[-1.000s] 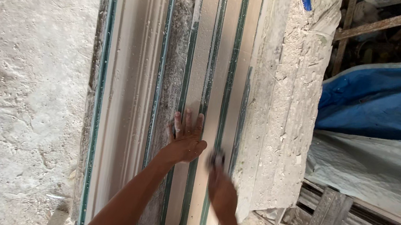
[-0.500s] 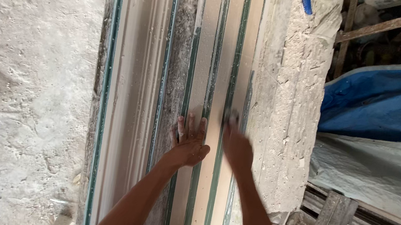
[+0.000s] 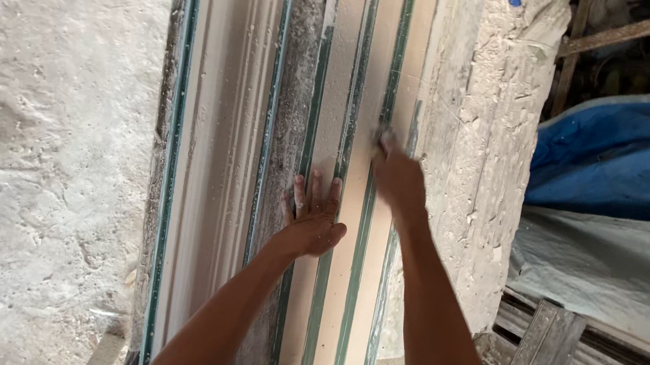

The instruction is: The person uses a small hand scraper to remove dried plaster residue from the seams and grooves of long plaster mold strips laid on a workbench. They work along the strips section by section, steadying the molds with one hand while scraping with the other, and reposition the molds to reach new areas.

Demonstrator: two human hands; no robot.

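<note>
Left hand [image 3: 314,220] flat on striped mould [image 3: 335,306], fingers spread; right hand [image 3: 396,176] farther up, grip pinching small pad [image 3: 384,137]; dusty worktop [image 3: 34,157] alongside.

The striped mould panel [image 3: 360,89] is a long, narrow slab with pale beige bands separated by thin green ribs. It lies flat, running lengthwise away from the viewer, dusted with white powder. It sits between a rough grey strip on its left and a crusted plaster block on its right.
</note>
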